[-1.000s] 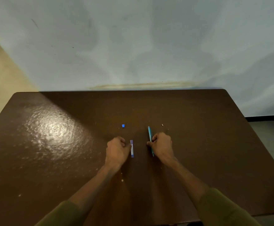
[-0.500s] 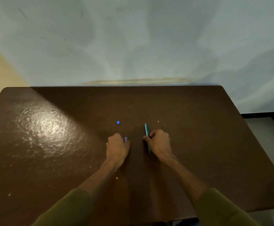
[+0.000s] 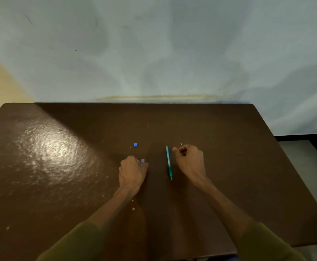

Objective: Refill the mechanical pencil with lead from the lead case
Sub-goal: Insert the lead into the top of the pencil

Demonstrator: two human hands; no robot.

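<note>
The teal mechanical pencil (image 3: 168,162) lies lengthwise on the brown table (image 3: 59,166), with no hand on it. My right hand (image 3: 189,161) hovers just right of it, fingers curled in, nothing visible in them. My left hand (image 3: 133,173) is closed around the lead case (image 3: 142,161); only its pale purple end shows past my fingers. A small blue cap (image 3: 135,144) lies on the table beyond my left hand. A tiny light piece (image 3: 181,144) lies just beyond my right knuckles.
The table's far edge meets a pale wall (image 3: 153,53). Small white specks (image 3: 133,208) dot the tabletop near my left forearm. At the right, the table edge drops to a floor with a dark border (image 3: 304,137).
My left hand has closed over the lead case that lay beside it. My right hand has let go of the pencil and shifted right, leaving it flat on the table.
</note>
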